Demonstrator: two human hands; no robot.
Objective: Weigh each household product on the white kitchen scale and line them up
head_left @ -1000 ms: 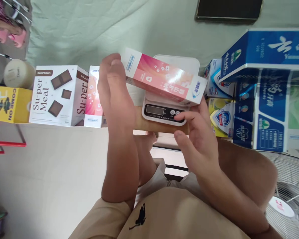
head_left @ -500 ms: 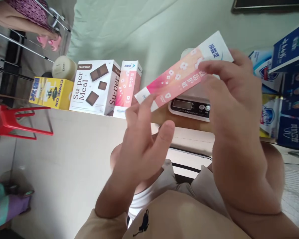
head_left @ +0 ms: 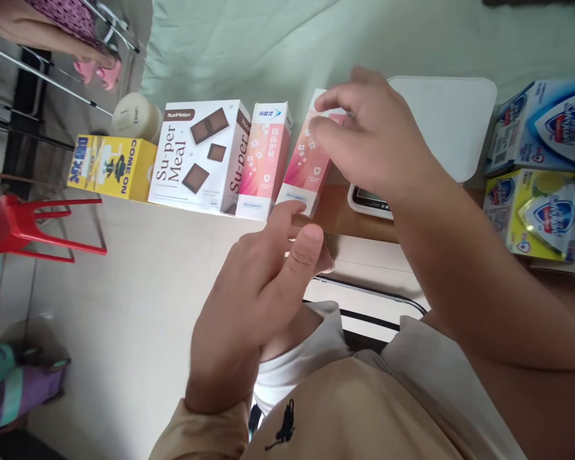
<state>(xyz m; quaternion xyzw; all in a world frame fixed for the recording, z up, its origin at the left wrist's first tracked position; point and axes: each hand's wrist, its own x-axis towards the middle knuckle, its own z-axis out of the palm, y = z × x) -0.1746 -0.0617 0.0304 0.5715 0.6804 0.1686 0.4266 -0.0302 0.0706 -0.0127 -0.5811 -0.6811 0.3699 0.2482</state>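
A pink-and-white toothpaste box (head_left: 303,167) leans at a slant beside a second, upright toothpaste box (head_left: 263,160). My right hand (head_left: 371,137) has its thumb and index finger curled over the upper part of the slanted box, hiding part of it. At the lower end of that same box is my left hand (head_left: 253,287), its index fingertip at the bottom edge and its thumb spread away. Behind my right forearm, a kitchen scale (head_left: 374,203) with a white plate (head_left: 448,121) is partly covered.
To the left in the row are a white Su-per Meal box (head_left: 194,156), a yellow box (head_left: 108,166) and a round cream tub (head_left: 134,117). Packs of soap (head_left: 531,211) stand at the right. A red stool (head_left: 23,227) and another person's legs (head_left: 52,41) are at far left.
The slanted toothpaste box has come down and left, from in front of the scale to beside the other toothpaste box. My right hand moved left with it, uncovering the scale's white plate.
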